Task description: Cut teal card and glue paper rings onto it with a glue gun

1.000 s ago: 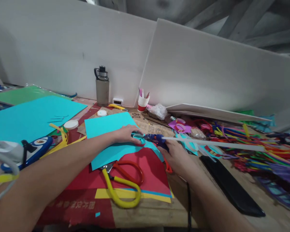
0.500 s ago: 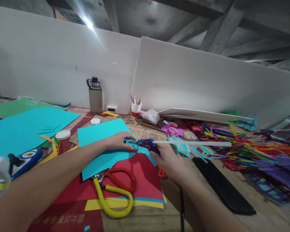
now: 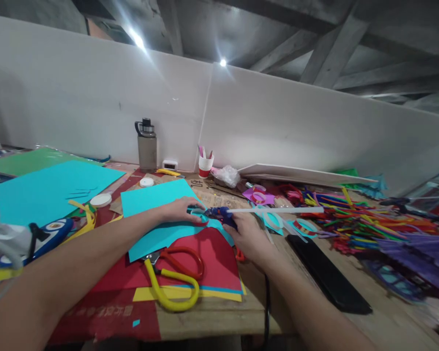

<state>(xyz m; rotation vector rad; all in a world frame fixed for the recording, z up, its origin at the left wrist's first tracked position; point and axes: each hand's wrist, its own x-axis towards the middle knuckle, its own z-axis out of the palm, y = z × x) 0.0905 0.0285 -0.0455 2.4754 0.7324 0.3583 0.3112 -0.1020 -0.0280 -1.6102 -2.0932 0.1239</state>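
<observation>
Saw nearest, at seven o'clock from the hot-glue gun (image 3: 219, 213), a small turquoise scrap (image 3: 136, 323) on the red part of the tabletop (image 3: 190, 319). Noted a black cord (image 3: 267, 312) at five o'clock, running down past the near edge. Found scissors (image 3: 175, 285) at seven, with one red and one yellow handle, lying across a red sheet (image 3: 219, 273) and a yellow sheet (image 3: 219, 294), with blades hidden past the pivot. Spotted a black, flat, oblong object (image 3: 329, 278) at four. Pinched a curled turquoise paper piece (image 3: 201, 218) between thumb and fingers of the left hand (image 3: 185, 210), right by the nozzle, over a turquoise sheet (image 3: 153, 243). Could not tell contact from a slight gap between nozzle and paper. Gripped the gun in the right hand (image 3: 250, 239), with a white glue stick (image 3: 278, 210) jutting from the rear toward three. Observed yellow strips (image 3: 89, 219) at nine and bright pipe cleaners (image 3: 388, 219) at three. Made out purple paper (image 3: 268, 199) between two and three. Noticed, farther off, a bottle (image 3: 147, 151) between ten and eleven, a red-and-white cup (image 3: 205, 167) just short of twelve, and white panels (image 3: 278, 117) behind.
</observation>
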